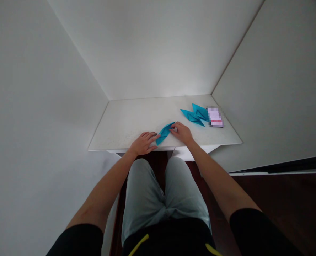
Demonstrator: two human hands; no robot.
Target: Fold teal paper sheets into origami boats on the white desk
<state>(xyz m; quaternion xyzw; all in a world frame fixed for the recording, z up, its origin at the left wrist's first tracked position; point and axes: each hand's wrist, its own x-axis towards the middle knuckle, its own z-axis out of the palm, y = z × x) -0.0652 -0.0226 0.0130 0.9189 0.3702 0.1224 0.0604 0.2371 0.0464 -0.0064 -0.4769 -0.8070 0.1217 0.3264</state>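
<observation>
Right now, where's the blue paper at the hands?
In the head view the blue paper lies near the front edge of the table, between the left hand and right hand, which both touch it; more blue pieces lie back right.

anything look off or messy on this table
Nothing stands out. The left hand and right hand rest on a blue folded paper near the front edge of the white table; more blue pieces overlap loosely at back right, beside a small blurred item. No spill or tear shows.
</observation>
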